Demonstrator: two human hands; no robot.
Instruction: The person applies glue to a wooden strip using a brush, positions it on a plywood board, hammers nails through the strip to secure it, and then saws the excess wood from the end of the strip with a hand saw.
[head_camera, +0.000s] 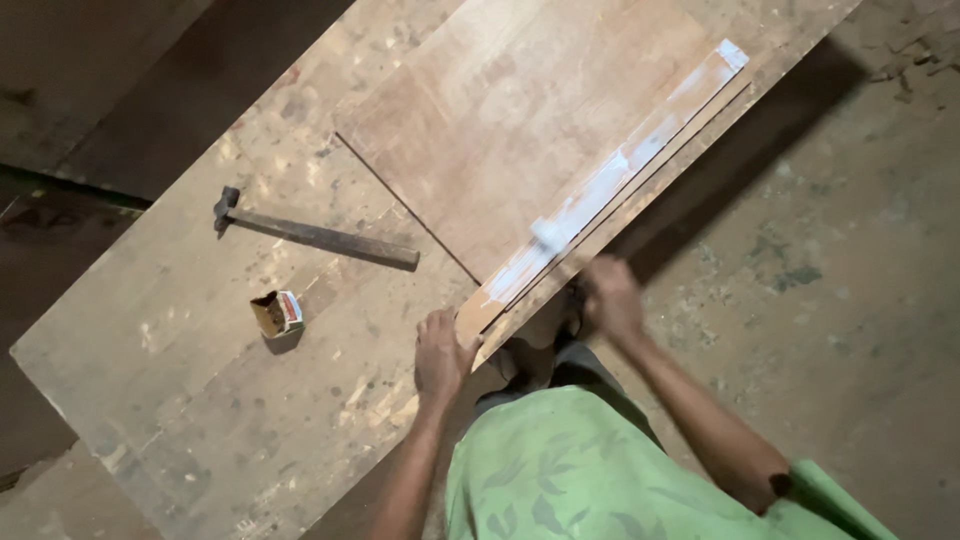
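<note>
A large brown wooden board (520, 110) lies on a worn workbench (200, 380). Along its near edge runs a band of white glue (620, 175), beside a thin wooden strip (640, 170) that lies next to it. My left hand (443, 352) rests on the near corner of the board, fingers curled over the strip's end. Blurred by motion, my right hand (610, 297) sits at the bench edge just below the glue band; whether it holds anything cannot be seen.
A hammer (310, 235) with a dark wooden handle lies on the bench left of the board. A small open cardboard box (278, 313) stands nearer the front. A dirt floor (850, 300) lies to the right of the bench.
</note>
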